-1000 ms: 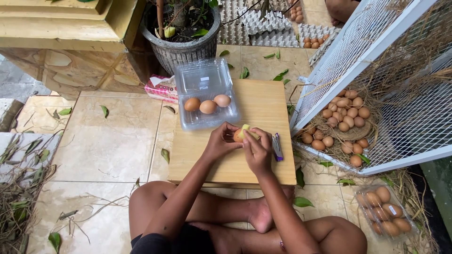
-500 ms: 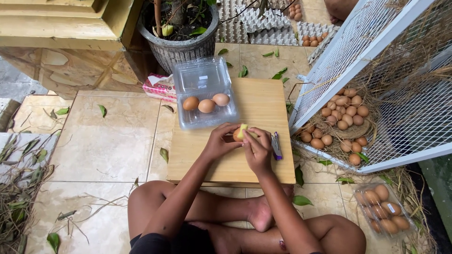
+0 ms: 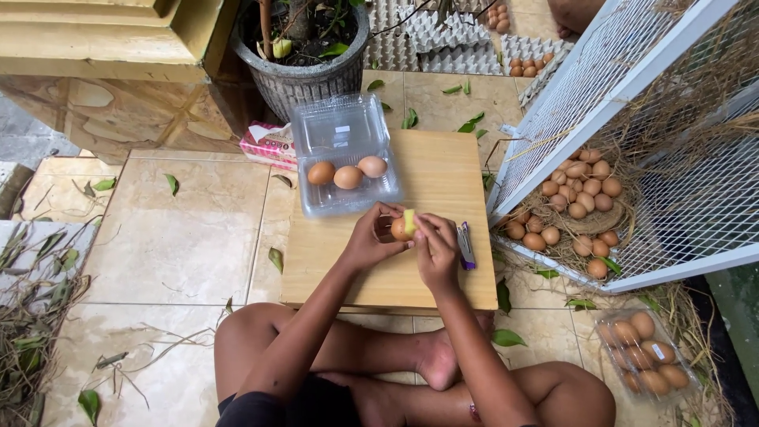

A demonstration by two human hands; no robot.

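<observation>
The person's arms are bare from the upper arm down, with no sleeve, watch or bracelet in view. Both hands, the left hand (image 3: 368, 241) and the right hand (image 3: 437, 251), are ungloved and ringless. Dark shorts (image 3: 277, 407) cover the lap. Legs and feet are bare, without shoes or socks.

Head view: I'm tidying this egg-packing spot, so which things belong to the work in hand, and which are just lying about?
In use:
left hand and right hand, holding a brown egg with a yellow-green scrap
clear plastic egg box with three eggs
wooden board
caged eggs on straw

Lying about:
plant pot
pink packet
fallen leaves
purple-and-silver tool
</observation>
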